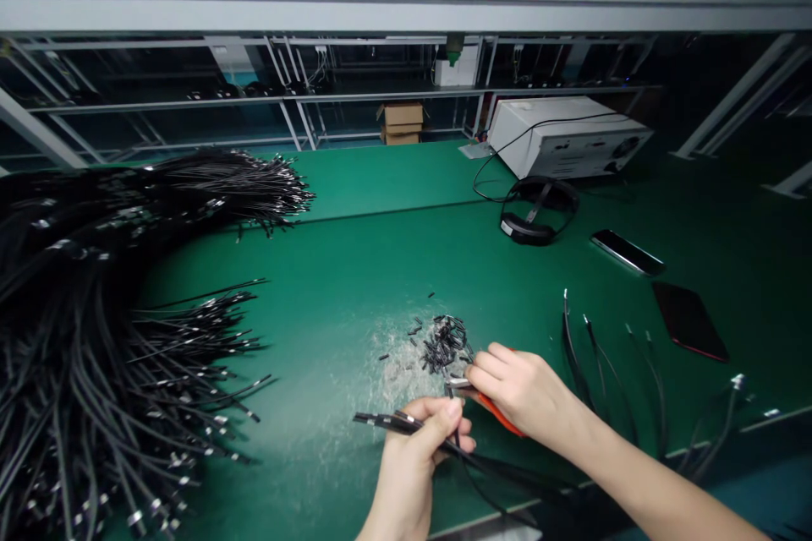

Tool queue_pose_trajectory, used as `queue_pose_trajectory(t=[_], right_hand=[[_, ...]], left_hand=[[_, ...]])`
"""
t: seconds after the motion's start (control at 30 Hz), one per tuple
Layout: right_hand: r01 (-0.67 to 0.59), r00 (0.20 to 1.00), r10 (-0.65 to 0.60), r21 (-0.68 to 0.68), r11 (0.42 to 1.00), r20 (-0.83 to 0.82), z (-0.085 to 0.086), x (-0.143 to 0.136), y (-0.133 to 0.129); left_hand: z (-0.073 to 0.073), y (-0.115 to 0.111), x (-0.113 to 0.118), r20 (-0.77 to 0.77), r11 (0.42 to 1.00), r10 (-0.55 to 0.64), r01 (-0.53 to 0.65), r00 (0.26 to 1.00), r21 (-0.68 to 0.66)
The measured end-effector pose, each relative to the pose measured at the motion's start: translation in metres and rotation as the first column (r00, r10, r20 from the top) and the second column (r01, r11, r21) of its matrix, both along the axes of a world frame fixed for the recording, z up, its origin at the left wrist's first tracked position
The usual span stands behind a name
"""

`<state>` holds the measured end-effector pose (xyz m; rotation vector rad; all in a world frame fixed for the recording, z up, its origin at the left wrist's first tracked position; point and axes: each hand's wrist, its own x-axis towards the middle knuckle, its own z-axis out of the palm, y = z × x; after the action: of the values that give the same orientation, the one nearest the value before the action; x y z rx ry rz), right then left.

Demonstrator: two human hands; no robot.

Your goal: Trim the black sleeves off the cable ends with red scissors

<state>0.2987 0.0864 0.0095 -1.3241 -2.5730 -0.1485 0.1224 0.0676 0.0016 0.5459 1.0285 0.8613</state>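
My left hand (422, 456) is closed around several black cables (406, 423), whose ends stick out to its left. One cable end stands up between its fingers, at the jaws of a red-handled hand tool (501, 416). My right hand (517, 385) grips that tool, with its metal jaws pointing left. Just beyond both hands lies a small pile of short black pieces (444, 342), with pale, clear scraps (399, 363) scattered around it on the green table (304, 296).
Large bundles of black cables (82, 313) cover the left side. Further back sit a white box-shaped device (564, 139) and a black headset (539, 210). Two phones (627, 252) and loose cables (574, 347) lie at the right. A metal beam (406, 8) crosses above.
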Motion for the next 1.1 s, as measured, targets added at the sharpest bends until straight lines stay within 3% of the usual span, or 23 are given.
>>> queue_pose_trajectory(t=[0.6,0.7,0.77,0.8,0.87,0.97,1.03,1.1], right_hand=[[-0.03,0.999,0.031,-0.011,0.999,0.037,0.002,0.005,0.005],[-0.007,1.0,0.005,-0.063,0.998,-0.027,0.0,0.004,0.005],[0.038,0.982,-0.067,-0.166,0.985,-0.177,-0.002,0.001,0.006],[0.059,0.947,-0.129,-0.237,0.97,-0.294,-0.003,-0.002,0.006],[0.055,0.793,-0.297,-0.422,0.905,-0.533,-0.004,-0.009,0.006],[-0.147,0.501,-0.54,-0.682,0.717,-0.676,-0.003,-0.022,0.005],[-0.294,0.388,-0.619,-0.728,0.619,-0.683,-0.002,-0.029,0.005],[-0.356,0.319,-0.629,-0.705,0.614,-0.709,-0.001,-0.032,0.005]], left_hand=[[0.004,0.004,0.0,-0.038,1.0,0.022,-0.022,0.999,-0.006],[0.002,0.006,0.0,-0.044,1.0,0.007,-0.008,0.999,-0.016],[0.001,0.007,0.0,-0.048,1.0,0.004,-0.005,0.999,-0.017],[0.001,0.007,0.0,-0.048,1.0,0.002,-0.003,0.999,-0.016],[0.003,0.007,0.001,-0.045,1.0,0.003,-0.003,0.999,-0.011],[0.004,0.006,0.003,-0.033,1.0,0.001,-0.001,0.999,0.002],[0.003,0.007,0.002,-0.021,1.0,0.002,-0.002,1.0,0.017],[0.001,0.007,0.001,-0.024,0.999,0.015,-0.014,1.0,0.03]])
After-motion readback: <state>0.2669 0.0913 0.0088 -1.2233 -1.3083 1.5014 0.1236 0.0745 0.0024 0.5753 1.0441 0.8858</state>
